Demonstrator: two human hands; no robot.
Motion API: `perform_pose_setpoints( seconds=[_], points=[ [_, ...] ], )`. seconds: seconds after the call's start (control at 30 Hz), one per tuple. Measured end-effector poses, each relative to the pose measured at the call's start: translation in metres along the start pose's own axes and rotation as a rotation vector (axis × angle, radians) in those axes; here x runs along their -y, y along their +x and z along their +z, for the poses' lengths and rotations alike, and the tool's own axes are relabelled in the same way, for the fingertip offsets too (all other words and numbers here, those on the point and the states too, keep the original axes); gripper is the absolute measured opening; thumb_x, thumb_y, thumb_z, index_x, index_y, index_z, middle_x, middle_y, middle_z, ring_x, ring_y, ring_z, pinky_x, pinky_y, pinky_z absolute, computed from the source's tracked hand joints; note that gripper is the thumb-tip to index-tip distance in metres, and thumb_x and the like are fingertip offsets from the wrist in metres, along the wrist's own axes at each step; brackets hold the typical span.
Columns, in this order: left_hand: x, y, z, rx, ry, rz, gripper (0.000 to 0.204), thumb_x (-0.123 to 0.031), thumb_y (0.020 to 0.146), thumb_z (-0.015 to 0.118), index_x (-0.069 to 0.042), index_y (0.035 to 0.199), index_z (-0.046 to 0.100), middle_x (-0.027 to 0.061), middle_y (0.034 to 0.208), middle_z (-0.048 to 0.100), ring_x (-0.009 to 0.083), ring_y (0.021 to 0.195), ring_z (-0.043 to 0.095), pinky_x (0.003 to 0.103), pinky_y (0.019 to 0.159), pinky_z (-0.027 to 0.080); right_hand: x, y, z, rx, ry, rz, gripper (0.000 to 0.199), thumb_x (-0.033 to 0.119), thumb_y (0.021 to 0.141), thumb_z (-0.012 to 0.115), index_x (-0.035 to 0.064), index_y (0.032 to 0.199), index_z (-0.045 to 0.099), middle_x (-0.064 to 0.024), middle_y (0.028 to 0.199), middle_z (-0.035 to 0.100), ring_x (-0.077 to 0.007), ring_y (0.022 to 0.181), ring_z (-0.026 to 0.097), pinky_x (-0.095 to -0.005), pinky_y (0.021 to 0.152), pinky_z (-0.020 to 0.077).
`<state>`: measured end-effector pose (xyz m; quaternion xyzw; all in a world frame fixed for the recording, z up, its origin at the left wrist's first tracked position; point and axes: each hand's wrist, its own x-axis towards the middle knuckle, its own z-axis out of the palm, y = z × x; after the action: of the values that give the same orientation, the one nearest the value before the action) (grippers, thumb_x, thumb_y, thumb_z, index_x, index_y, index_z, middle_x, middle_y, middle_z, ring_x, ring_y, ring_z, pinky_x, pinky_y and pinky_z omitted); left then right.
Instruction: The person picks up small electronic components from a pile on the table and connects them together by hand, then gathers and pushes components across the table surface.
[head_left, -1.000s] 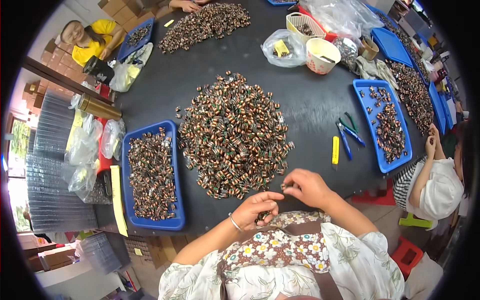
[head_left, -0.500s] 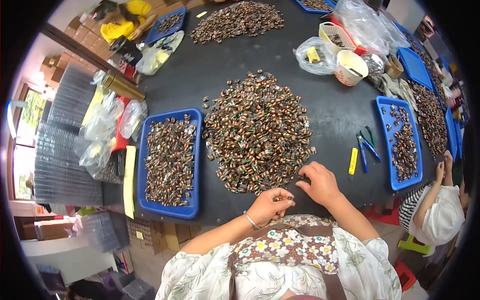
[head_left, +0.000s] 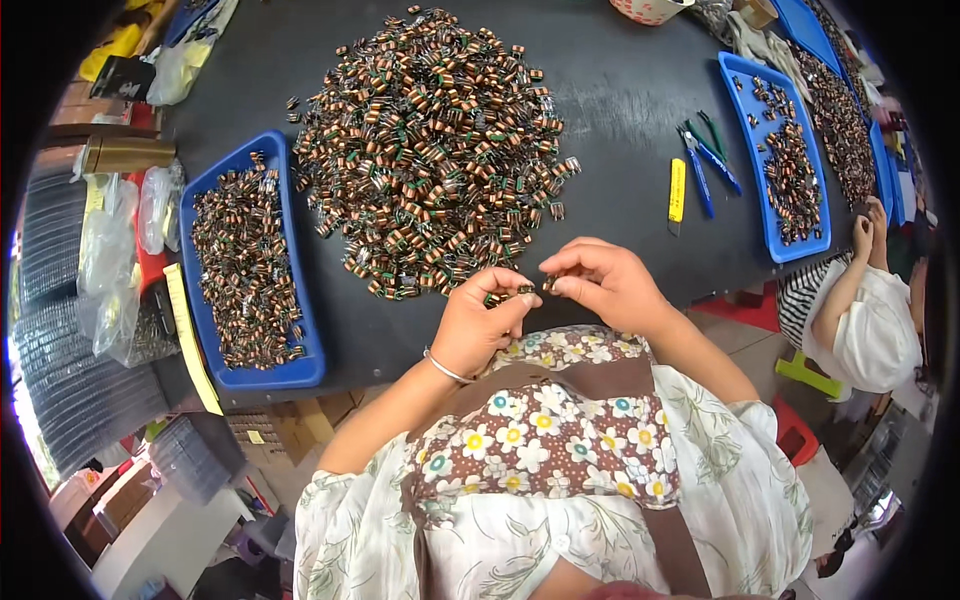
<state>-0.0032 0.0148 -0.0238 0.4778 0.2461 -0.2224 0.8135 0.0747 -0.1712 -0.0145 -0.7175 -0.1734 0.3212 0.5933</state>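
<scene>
A big heap of small copper-wound coils (head_left: 430, 150) with dark and green parts lies on the black table in front of me. At the heap's near edge my left hand (head_left: 478, 315) is closed, with a few coils (head_left: 496, 298) in its curled fingers and one poking out at the fingertips. Close beside it, my right hand (head_left: 612, 287) pinches a single small coil (head_left: 549, 284) between thumb and fingers. The fingertips of both hands nearly meet, just above the table's near edge.
Blue trays of coils stand left (head_left: 312, 340) and right (head_left: 822, 205) of the heap. A yellow utility knife (head_left: 677, 190) and blue-handled pliers (head_left: 700, 170) lie on the right. Plastic bags (head_left: 110, 250) crowd the left edge. Another person (head_left: 870, 310) sits at the right.
My right hand has left the heap's edge and come toward the left hand, now with a coil at its fingertips. The view has tilted down, so the heap and trays appear shifted.
</scene>
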Motion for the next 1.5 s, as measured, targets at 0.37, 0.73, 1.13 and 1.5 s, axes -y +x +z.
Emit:
perform_pose_setpoints(
  seconds=[0.37,0.73,1.13,1.5],
  points=[
    [0.002,0.001,0.002,0.033,0.064,0.007,0.013,-0.004,0.083,0.061,-0.002,0.095,0.057,0.0045,0.081,0.061,0.0037,0.052,0.050,0.017,0.042,0.036,0.004,0.008,-0.002,0.022,-0.199,-0.170,0.012,0.005,0.080,0.063,0.0027,0.091,0.066,-0.0065,0.084,0.062,-0.0142,0.072,0.059,-0.0264,0.065,0.0467],
    [0.002,0.003,-0.003,0.030,0.032,0.015,0.013,-0.004,0.084,0.060,-0.003,0.096,0.055,0.0052,0.081,0.062,0.0036,0.053,0.051,0.017,0.042,0.036,-0.014,0.040,-0.017,-0.255,-0.611,-0.365,0.013,0.003,0.073,0.067,0.0042,0.086,0.064,-0.0066,0.087,0.064,-0.0207,0.080,0.060,-0.0290,0.069,0.0482],
    [-0.003,0.006,0.000,0.019,0.043,0.026,0.013,0.000,0.085,0.056,-0.005,0.097,0.052,0.0100,0.081,0.063,0.0047,0.050,0.048,0.017,0.040,0.030,0.007,0.021,0.001,0.101,-0.109,-0.227,0.015,0.001,0.073,0.069,0.0025,0.088,0.066,-0.0071,0.081,0.062,-0.0173,0.076,0.060,-0.0275,0.066,0.0471],
    [-0.003,0.002,0.000,0.002,0.020,0.007,0.012,0.001,0.085,0.055,-0.004,0.096,0.051,0.0116,0.080,0.062,0.0063,0.050,0.048,0.018,0.040,0.029,-0.011,0.046,-0.005,-0.273,-0.734,-0.505,0.016,0.001,0.073,0.066,0.0040,0.088,0.061,-0.0082,0.091,0.061,-0.0236,0.080,0.059,-0.0320,0.072,0.0481]
  ],
)
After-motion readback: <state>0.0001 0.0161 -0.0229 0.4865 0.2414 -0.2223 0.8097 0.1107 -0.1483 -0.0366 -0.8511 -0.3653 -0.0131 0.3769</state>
